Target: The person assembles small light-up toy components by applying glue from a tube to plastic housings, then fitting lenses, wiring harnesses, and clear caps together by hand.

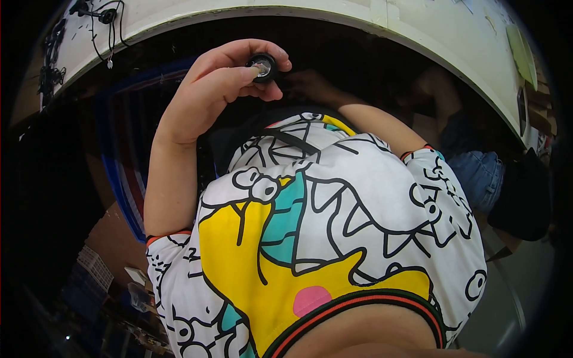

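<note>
My left hand (218,86) is raised below the edge of the white table, its fingers and thumb closed around a small round black part (272,65). That part has a dark ring-shaped rim and a shiny, pale centre. The thumb tip presses on its near side. My right hand (309,85) reaches into the deep shadow under the table, a little to the right of the left hand. Its fingers are too dark to make out, and I cannot see whether it holds anything.
The white curved-looking table edge (334,13) runs across the top. Black cables with a small device (106,16) lie on its left end. A blue-edged striped bag (128,161) is on the left. Close by on the right are another person's denim shorts (476,173).
</note>
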The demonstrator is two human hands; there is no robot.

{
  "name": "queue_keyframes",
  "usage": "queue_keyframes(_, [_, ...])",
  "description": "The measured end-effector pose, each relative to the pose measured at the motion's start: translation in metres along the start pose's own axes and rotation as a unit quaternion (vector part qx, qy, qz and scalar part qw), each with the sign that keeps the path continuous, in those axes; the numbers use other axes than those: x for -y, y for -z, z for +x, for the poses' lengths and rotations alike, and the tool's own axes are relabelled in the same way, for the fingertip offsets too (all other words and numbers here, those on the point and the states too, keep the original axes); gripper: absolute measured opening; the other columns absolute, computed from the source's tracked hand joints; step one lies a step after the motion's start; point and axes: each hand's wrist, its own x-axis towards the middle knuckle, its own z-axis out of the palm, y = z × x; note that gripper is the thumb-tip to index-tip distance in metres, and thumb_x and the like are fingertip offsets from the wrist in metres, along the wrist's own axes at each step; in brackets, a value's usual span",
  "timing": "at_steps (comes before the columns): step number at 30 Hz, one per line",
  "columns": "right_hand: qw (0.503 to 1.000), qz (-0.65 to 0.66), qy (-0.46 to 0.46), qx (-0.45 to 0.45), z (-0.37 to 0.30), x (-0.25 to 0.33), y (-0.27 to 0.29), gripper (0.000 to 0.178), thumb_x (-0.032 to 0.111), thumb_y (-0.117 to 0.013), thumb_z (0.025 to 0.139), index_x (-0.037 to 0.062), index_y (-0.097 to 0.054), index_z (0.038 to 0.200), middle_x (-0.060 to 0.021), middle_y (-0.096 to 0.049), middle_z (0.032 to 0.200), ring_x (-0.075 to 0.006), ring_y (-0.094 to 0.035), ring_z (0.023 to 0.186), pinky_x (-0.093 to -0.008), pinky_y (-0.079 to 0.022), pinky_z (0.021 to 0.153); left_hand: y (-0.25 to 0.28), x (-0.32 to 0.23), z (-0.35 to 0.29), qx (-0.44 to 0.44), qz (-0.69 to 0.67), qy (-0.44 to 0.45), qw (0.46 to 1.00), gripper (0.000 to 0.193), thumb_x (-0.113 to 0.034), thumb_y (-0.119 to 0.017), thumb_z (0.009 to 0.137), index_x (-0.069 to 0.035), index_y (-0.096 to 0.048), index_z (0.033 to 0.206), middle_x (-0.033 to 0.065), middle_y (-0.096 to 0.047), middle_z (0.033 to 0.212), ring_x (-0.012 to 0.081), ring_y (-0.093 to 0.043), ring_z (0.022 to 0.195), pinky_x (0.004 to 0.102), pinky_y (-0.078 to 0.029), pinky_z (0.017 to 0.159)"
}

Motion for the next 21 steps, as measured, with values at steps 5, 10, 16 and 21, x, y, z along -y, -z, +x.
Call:
queue_keyframes(5, [1.0,-0.012,0.008,0.002,0.001,-0.003,0.0,0.026,0.008,-0.052,0.082,-0.0002,-0.055,0.107,-0.0094,-0.064,0.089,-0.0124,-0.058,0.068,-0.0255,-0.047,0.068,0.001,0.002,0.001,-0.008,0.011,0.007,1.0,0.037,-0.018,-0.048,0.074,0.001,-0.052,0.105,0.0176,-0.055,0.103,0.0181,-0.061,0.077,0.0272,-0.049,0.073])
queue_keyframes(10, [1.0,0.003,0.006,0.017,0.006,-0.013,0.002,0.029,0.007,-0.051,0.082,-0.0021,-0.053,0.11,-0.0109,-0.063,0.089,-0.0127,-0.058,0.068,-0.0261,-0.047,0.068,0.001,0.001,0.003,-0.01,0.009,0.03,0.999,0.032,-0.017,-0.045,0.076,0.001,-0.054,0.101,0.0169,-0.056,0.1,0.0169,-0.061,0.073,0.027,-0.049,0.069])
queue_keyframes(16, [1.0,0.003,-0.017,0.014,0.005,-0.006,-0.001,0.028,0.005,-0.052,0.08,-0.0029,-0.054,0.107,-0.0115,-0.064,0.088,-0.0127,-0.058,0.069,-0.0254,-0.047,0.067,0.003,0.003,0.003,0.003,-0.02,0.05,0.999,0.029,-0.016,-0.045,0.077,0.0,-0.055,0.098,0.016,-0.056,0.098,0.0163,-0.06,0.071,0.0262,-0.049,0.068])
queue_keyframes(21, [0.998,-0.06,-0.014,0.02,0.008,-0.008,-0.003,0.028,0.008,-0.054,0.079,0.0006,-0.057,0.105,-0.0112,-0.064,0.087,-0.0147,-0.058,0.072,-0.028,-0.047,0.071,-0.001,0.003,0.004,-0.008,-0.001,0.068,0.998,0.03,-0.017,-0.046,0.077,0.001,-0.054,0.099,0.016,-0.056,0.099,0.0162,-0.06,0.073,0.0257,-0.049,0.069])
